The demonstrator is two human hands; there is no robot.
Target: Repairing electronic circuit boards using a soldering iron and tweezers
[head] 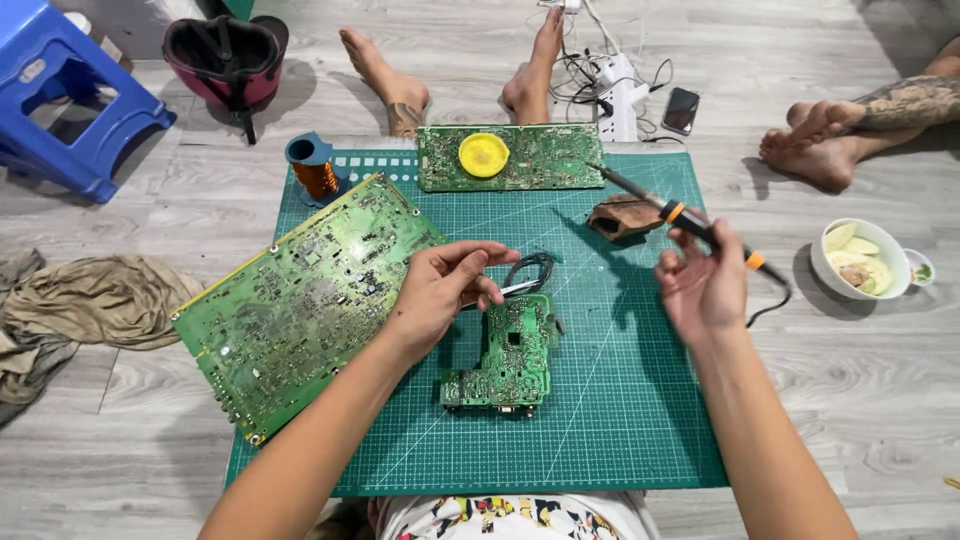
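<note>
Green small circuit board point(505, 355) flat on mat point(620, 400), black wires attached

Your forearms are bare, no sleeves, watch or rings showing on your left hand point(440, 285) or right hand point(703, 290). Your feet are bare; your garment looks white, multicoloured print.

**Greens on grey, with dots of orange and yellow**

I am looking at a dark green cutting mat point(620, 400) ruled with a pale grid, lying mid-frame on grey wood-grain floor point(130, 470). The large circuit board point(300, 300), the small board point(510, 355) and the far board point(545, 160) are showing bright green; a yellow disc point(484, 155) is sitting on the last. The soldering iron point(690, 222) is showing black with orange bands. At upper left, a blue stool point(60, 110) is standing and a copper-coloured coil point(320, 178) is glinting.
</note>
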